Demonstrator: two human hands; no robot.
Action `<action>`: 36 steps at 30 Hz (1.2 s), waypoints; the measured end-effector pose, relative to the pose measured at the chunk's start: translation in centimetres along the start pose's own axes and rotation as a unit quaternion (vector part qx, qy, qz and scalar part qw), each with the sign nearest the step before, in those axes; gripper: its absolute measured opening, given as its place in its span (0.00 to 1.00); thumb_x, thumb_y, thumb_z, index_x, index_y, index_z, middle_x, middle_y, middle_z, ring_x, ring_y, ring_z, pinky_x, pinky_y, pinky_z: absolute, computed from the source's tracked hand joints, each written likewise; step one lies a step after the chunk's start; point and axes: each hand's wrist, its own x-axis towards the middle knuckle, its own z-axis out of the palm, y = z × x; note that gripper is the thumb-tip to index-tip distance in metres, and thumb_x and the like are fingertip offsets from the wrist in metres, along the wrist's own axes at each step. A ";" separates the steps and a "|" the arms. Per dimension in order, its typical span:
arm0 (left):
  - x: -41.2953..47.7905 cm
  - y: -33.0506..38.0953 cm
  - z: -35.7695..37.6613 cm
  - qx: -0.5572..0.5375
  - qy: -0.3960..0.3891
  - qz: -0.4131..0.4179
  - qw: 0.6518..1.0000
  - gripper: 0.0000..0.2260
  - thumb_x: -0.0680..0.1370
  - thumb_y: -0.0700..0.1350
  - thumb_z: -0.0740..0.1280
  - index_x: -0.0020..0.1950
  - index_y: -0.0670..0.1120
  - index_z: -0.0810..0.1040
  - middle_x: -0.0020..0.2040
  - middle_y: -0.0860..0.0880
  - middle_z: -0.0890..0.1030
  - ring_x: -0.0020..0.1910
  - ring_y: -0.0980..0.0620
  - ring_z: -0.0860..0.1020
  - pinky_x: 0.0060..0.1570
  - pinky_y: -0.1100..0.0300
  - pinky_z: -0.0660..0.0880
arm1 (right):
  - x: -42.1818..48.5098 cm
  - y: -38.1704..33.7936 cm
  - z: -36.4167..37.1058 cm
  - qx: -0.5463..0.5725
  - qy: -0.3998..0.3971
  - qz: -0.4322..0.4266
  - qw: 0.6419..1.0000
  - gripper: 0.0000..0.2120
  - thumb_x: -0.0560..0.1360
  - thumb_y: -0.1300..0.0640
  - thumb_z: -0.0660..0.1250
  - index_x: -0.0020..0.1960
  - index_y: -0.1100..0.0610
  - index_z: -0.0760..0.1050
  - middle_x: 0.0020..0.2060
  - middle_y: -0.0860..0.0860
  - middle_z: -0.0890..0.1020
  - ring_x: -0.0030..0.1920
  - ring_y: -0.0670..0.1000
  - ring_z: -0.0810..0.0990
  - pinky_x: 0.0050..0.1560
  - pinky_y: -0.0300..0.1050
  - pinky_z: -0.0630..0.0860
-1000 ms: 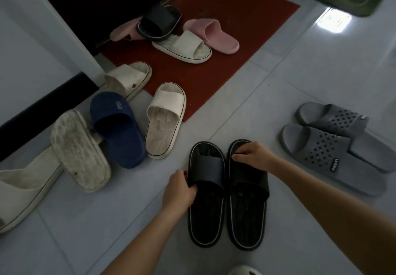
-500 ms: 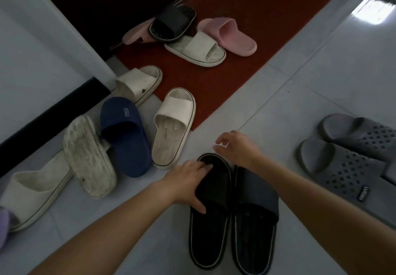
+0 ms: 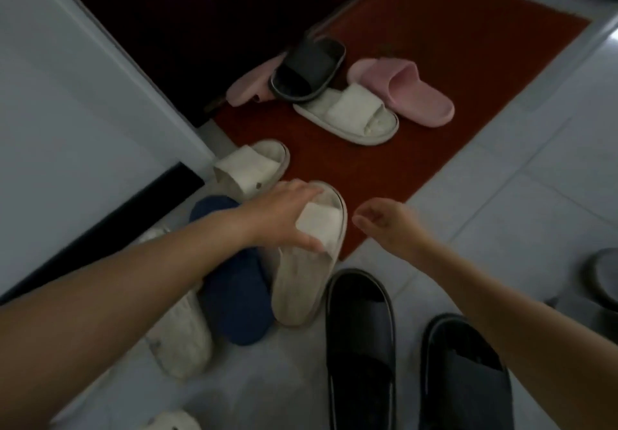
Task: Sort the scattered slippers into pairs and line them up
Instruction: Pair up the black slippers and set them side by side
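The left hand (image 3: 287,218) lies spread wide over the strap of a cream slipper (image 3: 307,262), fingers fairly straight across the toe side of the strap and the thumb stretched along its near edge; blur hides whether the fingers press or merely rest there. This slipper lies upright on the pale floor (image 3: 501,228), its toe touching the corner of the red mat (image 3: 434,61).

The right hand (image 3: 391,225) hangs in the air just beside the left hand's fingertips, over the mat's edge; its fingers are loosely curled and it holds nothing.

Under the left wrist and forearm lies a navy slipper (image 3: 234,299), touching the cream slipper's side; on the far side of that forearm an upturned white slipper (image 3: 180,339) shows its dirty sole. Just beyond the left hand's knuckles sits a second pale slipper (image 3: 250,165), half on the mat.

Well beyond both hands, on the mat, a third pale slipper (image 3: 347,115) lies crosswise; a pink slipper (image 3: 404,91) sits just behind it; a lone black slipper (image 3: 307,71) rests partly on top of another pink slipper (image 3: 247,88) near the dark doorway.

Below the right hand, nearer the person, two black slippers stand side by side, toes pointing away: the left black slipper (image 3: 361,339) beneath the gap between the hands, the right black slipper (image 3: 465,372) partly hidden under the right forearm. Out past the right arm a grey slipper (image 3: 602,279) is cut by the frame's edge.
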 end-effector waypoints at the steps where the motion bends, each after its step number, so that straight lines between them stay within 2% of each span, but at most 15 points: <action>1: 0.8 -1.1 -1.9 0.005 0.016 -0.007 1.000 0.46 0.65 0.66 0.70 0.76 0.52 0.52 0.75 0.48 0.59 0.73 0.48 0.57 0.70 0.52 0.60 | 1.1 -1.1 -0.6 -0.008 0.005 -0.001 1.000 0.05 0.75 0.50 0.65 0.49 0.49 0.77 0.40 0.43 0.79 0.42 0.45 0.78 0.41 0.38 0.73; 3: 2.7 -3.5 -5.2 0.012 0.043 -0.025 0.999 0.46 0.66 0.65 0.70 0.76 0.50 0.53 0.74 0.47 0.60 0.73 0.46 0.57 0.70 0.51 0.60 | 3.6 -3.6 -1.5 -0.012 0.021 -0.002 1.000 0.08 0.74 0.49 0.67 0.52 0.50 0.78 0.40 0.44 0.78 0.42 0.45 0.76 0.41 0.38 0.71; 6: 5.9 -7.1 -8.5 -0.003 0.097 -0.068 0.993 0.43 0.68 0.63 0.71 0.76 0.49 0.56 0.73 0.46 0.63 0.71 0.44 0.61 0.67 0.49 0.64 | 7.7 -7.3 -2.1 -0.002 0.050 -0.009 0.999 0.13 0.73 0.50 0.69 0.56 0.53 0.77 0.42 0.47 0.78 0.43 0.47 0.76 0.47 0.41 0.72; 9: 10.0 -9.9 -10.0 -0.051 0.171 -0.100 0.979 0.36 0.70 0.58 0.71 0.73 0.47 0.61 0.72 0.46 0.65 0.70 0.45 0.65 0.66 0.48 0.68 | 10.9 -9.4 -1.5 -0.005 0.071 -0.016 0.997 0.15 0.72 0.50 0.69 0.57 0.54 0.76 0.42 0.49 0.77 0.42 0.47 0.76 0.45 0.39 0.70; 12: 14.0 -11.1 -10.5 -0.068 0.194 -0.098 0.974 0.31 0.72 0.54 0.70 0.70 0.45 0.65 0.70 0.44 0.69 0.68 0.45 0.68 0.64 0.47 0.70 | 12.5 -10.0 -1.3 -0.039 0.067 -0.009 0.997 0.16 0.73 0.49 0.68 0.59 0.52 0.75 0.45 0.48 0.76 0.43 0.47 0.76 0.46 0.41 0.72; 15: 17.2 -11.3 -10.5 -0.068 0.213 -0.089 0.971 0.25 0.73 0.52 0.70 0.66 0.44 0.70 0.64 0.44 0.73 0.62 0.44 0.72 0.57 0.47 0.74 | 14.0 -10.2 -2.1 -0.059 0.093 0.009 0.994 0.16 0.73 0.48 0.67 0.60 0.51 0.74 0.49 0.50 0.77 0.45 0.49 0.77 0.45 0.41 0.72; 18: 19.2 -12.3 -10.1 -0.145 0.229 -0.197 0.942 0.15 0.75 0.47 0.68 0.60 0.44 0.74 0.55 0.45 0.79 0.53 0.45 0.78 0.49 0.50 0.78 | 14.9 -10.5 -3.1 -0.029 0.126 0.053 0.990 0.15 0.75 0.48 0.66 0.60 0.50 0.73 0.50 0.49 0.78 0.46 0.50 0.78 0.43 0.42 0.74; 20: 20.1 -13.4 -9.2 -0.292 0.172 -0.267 0.902 0.14 0.76 0.45 0.67 0.59 0.42 0.74 0.54 0.45 0.79 0.52 0.43 0.79 0.51 0.50 0.78 | 14.7 -10.7 -3.3 -0.032 0.127 0.069 0.989 0.15 0.75 0.48 0.65 0.60 0.50 0.73 0.49 0.49 0.78 0.47 0.50 0.79 0.45 0.44 0.76; 23: 20.9 -13.6 -8.2 -0.555 0.150 -0.260 0.776 0.22 0.74 0.38 0.69 0.66 0.43 0.69 0.52 0.43 0.77 0.49 0.44 0.78 0.46 0.52 0.77 | 13.5 -10.6 -2.8 -0.038 0.124 0.074 0.989 0.15 0.75 0.49 0.65 0.59 0.52 0.74 0.46 0.48 0.80 0.45 0.49 0.80 0.45 0.42 0.76; 26: 22.1 -12.4 -8.0 -0.641 0.211 -0.246 0.696 0.24 0.73 0.32 0.64 0.68 0.45 0.69 0.45 0.47 0.76 0.38 0.51 0.75 0.41 0.55 0.75 | 11.9 -9.7 -2.1 -0.048 0.107 0.081 0.990 0.14 0.75 0.49 0.65 0.59 0.52 0.74 0.44 0.47 0.80 0.44 0.47 0.79 0.44 0.38 0.74; 29: 22.1 -10.4 -8.8 -0.744 0.196 -0.237 0.593 0.21 0.75 0.38 0.67 0.67 0.44 0.69 0.53 0.46 0.75 0.44 0.48 0.76 0.45 0.55 0.74 | 10.4 -8.7 -2.2 -0.055 0.110 0.090 0.988 0.14 0.75 0.48 0.65 0.59 0.50 0.74 0.43 0.44 0.78 0.43 0.44 0.77 0.42 0.35 0.72; 31: 22.0 -9.2 -9.7 -0.728 0.228 -0.255 0.594 0.19 0.76 0.38 0.65 0.67 0.41 0.69 0.56 0.45 0.76 0.47 0.45 0.79 0.49 0.54 0.77 | 9.6 -8.3 -2.7 -0.049 0.117 0.093 0.988 0.14 0.75 0.48 0.65 0.59 0.49 0.73 0.41 0.42 0.77 0.41 0.41 0.76 0.39 0.32 0.70; 33: 21.2 -7.6 -10.8 -0.668 0.291 -0.258 0.635 0.20 0.77 0.38 0.63 0.69 0.43 0.68 0.60 0.41 0.78 0.55 0.41 0.80 0.53 0.52 0.79 | 8.7 -8.0 -3.0 -0.018 0.125 0.095 0.988 0.13 0.75 0.48 0.66 0.59 0.48 0.73 0.39 0.42 0.78 0.39 0.39 0.76 0.37 0.31 0.69; 34: 20.2 -6.8 -11.3 -0.644 0.323 -0.230 0.654 0.20 0.77 0.39 0.63 0.69 0.45 0.67 0.61 0.41 0.78 0.57 0.42 0.79 0.52 0.53 0.80 | 8.1 -7.7 -3.1 0.002 0.130 0.095 0.987 0.13 0.74 0.48 0.66 0.58 0.48 0.73 0.39 0.43 0.79 0.38 0.39 0.77 0.37 0.32 0.69; 36: 17.7 -5.5 -11.7 -0.603 0.382 -0.131 0.688 0.16 0.78 0.42 0.63 0.67 0.47 0.70 0.61 0.45 0.77 0.58 0.47 0.78 0.43 0.63 0.78 | 6.8 -7.1 -3.5 0.026 0.141 0.097 0.985 0.14 0.74 0.48 0.67 0.58 0.48 0.72 0.39 0.44 0.79 0.37 0.42 0.77 0.37 0.35 0.70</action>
